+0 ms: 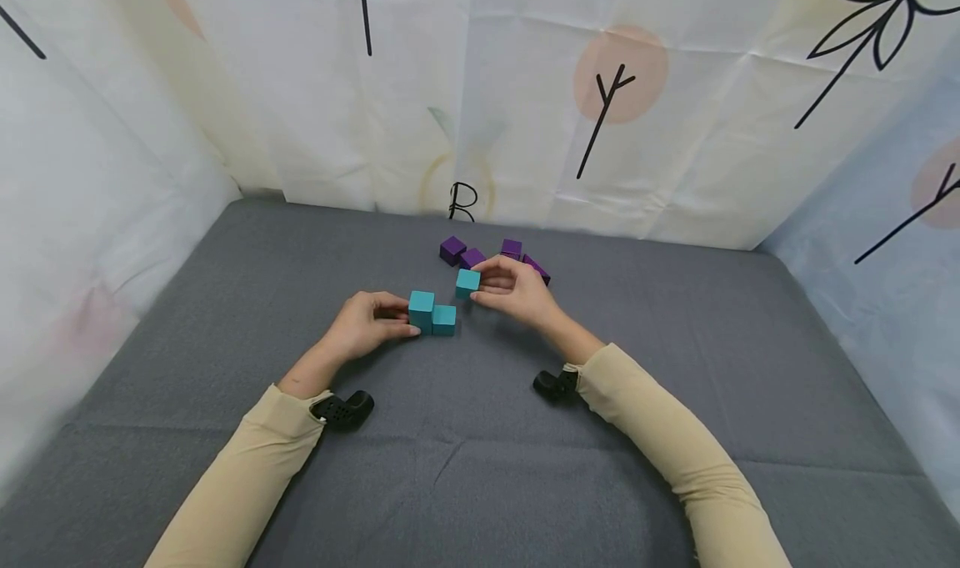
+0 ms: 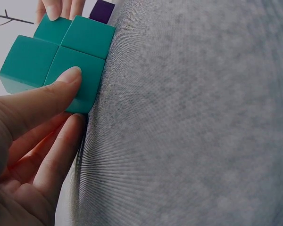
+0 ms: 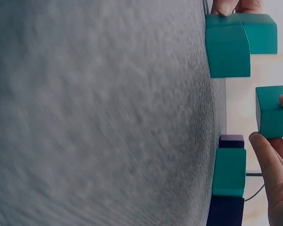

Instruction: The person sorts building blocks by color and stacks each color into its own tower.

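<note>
Two teal cubes (image 1: pixel 422 311) stand stacked one on the other. My left hand (image 1: pixel 362 326) pinches the lower cube of this stack, its thumb (image 2: pixel 68 82) on the near face. Another teal cube (image 1: pixel 444 320) sits on the cloth against the stack's right side. My right hand (image 1: pixel 517 291) holds a further teal cube (image 3: pixel 273 113) between thumb and fingers, raised above the cloth behind the stack and to its right. One more teal cube (image 3: pixel 229 172) rests on the cloth near the purple cubes in the right wrist view; the right hand's side hides it in the head view.
Several purple cubes (image 1: pixel 453 250) lie on the grey cloth (image 1: pixel 480 485) behind the right hand, partly covered by it. A white patterned curtain (image 1: pixel 510 118) hangs along the back edge, with more fabric (image 1: pixel 75 176) at the left side.
</note>
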{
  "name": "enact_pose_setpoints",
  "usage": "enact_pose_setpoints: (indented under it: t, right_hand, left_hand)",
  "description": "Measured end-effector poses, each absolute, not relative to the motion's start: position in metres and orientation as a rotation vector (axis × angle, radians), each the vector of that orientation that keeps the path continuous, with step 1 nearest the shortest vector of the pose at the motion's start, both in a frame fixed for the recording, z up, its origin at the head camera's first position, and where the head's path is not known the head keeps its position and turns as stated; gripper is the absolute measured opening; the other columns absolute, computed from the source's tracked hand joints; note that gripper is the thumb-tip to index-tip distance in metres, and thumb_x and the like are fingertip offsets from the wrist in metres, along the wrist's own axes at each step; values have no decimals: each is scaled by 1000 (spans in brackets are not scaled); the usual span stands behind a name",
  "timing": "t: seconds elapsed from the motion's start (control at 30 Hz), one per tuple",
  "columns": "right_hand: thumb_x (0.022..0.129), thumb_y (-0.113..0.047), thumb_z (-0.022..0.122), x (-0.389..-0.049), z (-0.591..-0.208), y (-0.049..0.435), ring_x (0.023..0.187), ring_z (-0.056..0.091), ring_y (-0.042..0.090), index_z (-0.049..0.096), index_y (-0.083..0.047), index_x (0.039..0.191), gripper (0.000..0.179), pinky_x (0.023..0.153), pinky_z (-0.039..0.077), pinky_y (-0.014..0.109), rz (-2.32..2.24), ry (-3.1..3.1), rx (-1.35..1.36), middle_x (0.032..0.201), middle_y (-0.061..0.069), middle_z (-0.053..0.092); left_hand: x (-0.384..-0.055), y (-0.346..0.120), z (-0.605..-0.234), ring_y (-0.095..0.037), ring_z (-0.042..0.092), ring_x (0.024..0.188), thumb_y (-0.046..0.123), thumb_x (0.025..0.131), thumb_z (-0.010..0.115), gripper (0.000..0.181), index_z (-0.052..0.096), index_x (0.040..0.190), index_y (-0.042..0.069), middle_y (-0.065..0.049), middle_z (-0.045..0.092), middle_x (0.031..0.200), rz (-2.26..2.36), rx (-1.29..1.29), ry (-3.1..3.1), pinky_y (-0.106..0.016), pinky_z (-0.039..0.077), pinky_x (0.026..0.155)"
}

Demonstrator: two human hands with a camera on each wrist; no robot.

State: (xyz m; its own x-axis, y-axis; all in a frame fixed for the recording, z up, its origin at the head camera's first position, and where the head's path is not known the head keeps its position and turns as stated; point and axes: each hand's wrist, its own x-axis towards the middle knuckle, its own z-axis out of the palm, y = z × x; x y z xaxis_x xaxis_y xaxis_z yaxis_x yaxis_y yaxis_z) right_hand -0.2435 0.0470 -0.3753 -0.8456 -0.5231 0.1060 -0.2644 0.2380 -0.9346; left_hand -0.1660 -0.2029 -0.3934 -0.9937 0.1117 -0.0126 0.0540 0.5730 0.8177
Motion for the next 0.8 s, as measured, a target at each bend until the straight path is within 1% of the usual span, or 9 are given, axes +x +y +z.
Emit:
enact_pose_setpoints:
  t: [0.33, 0.53, 0.8]
  right_hand:
    - [81, 3, 72, -234, -377, 45, 105, 66, 27, 60, 5, 117, 38, 89, 56, 31, -1641, 2216, -795, 115, 23, 65]
    - [82, 3, 72, -231, -376, 43, 106, 65, 29, 59, 5, 118, 38, 89, 56, 31, -1609, 2198, -838, 115, 23, 65]
    - [82, 1, 73, -229, -376, 41, 107, 65, 32, 60, 5, 118, 39, 91, 55, 32, -1579, 2177, -917, 115, 23, 66]
  left_hand:
    - [-166, -201, -393, -26, 67, 94, 13, 82, 76, 39, 66, 115, -4, -18, 70, 103, 1418, 133, 2730, -38, 55, 83]
    - [-167, -202, -393, -27, 66, 95, 14, 83, 76, 40, 66, 116, -5, -19, 69, 104, 1413, 122, 2721, -40, 55, 84]
    - [-167, -202, -394, -26, 66, 94, 14, 83, 76, 39, 66, 116, -3, -18, 70, 104, 1411, 106, 2720, -39, 55, 83]
